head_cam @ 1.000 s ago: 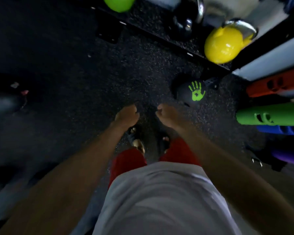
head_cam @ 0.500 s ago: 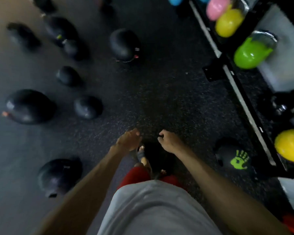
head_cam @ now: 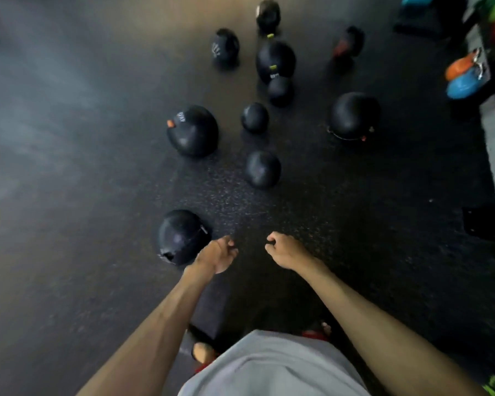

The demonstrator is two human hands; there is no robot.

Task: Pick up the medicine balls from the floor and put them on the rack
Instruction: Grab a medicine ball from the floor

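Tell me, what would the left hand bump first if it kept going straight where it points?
Probably the small black ball ahead on the floor, though depth is unclear. The left hand points past the nearest big ball, which sits to its left.

Black on black down here
Medicine balls point(head_cam: 193, 131) black, one tagged orange; floor point(head_cam: 297, 212) black, flecked pale; orange kettlebell point(head_cam: 459, 67), blue kettlebell point(head_cam: 463, 85); shirt point(head_cam: 272, 370) grey.

matt black balls point(head_cam: 262, 169), speckled rubbery floor point(head_cam: 312, 212)
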